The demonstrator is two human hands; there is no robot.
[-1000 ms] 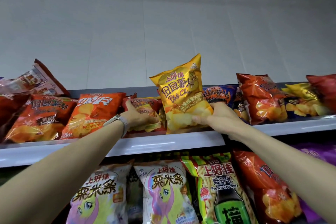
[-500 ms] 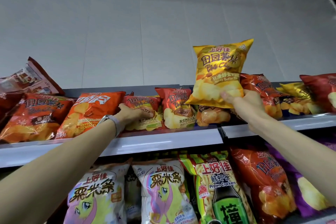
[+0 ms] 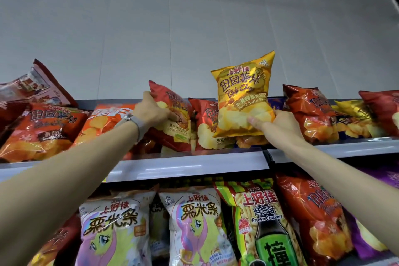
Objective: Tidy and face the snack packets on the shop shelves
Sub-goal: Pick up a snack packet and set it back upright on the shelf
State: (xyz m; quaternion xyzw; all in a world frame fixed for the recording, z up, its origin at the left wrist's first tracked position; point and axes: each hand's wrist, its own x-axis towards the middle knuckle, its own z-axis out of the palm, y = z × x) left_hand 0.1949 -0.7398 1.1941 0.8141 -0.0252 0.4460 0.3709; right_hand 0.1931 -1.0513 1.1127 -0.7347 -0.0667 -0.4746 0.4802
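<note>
Head view showed the right hand [image 3: 278, 127] pinching a glossy yellow potato-chip packet [image 3: 243, 95] upright above the grey top shelf [image 3: 194, 165], while the left hand [image 3: 154, 112] gripped a red crinkled chip packet [image 3: 172, 114] farther left. Regrouping seemed underway; next, the yellow packet needed a gap, front outward.

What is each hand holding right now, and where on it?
Right hand: yellow chip packet, by its bottom right corner. Left hand: red chip packet, by its upper left edge.

Pale grey panelled wall [image 3: 194, 28] with faint seams above white-edged shelf [image 3: 183, 166]; soft, even light.
</note>
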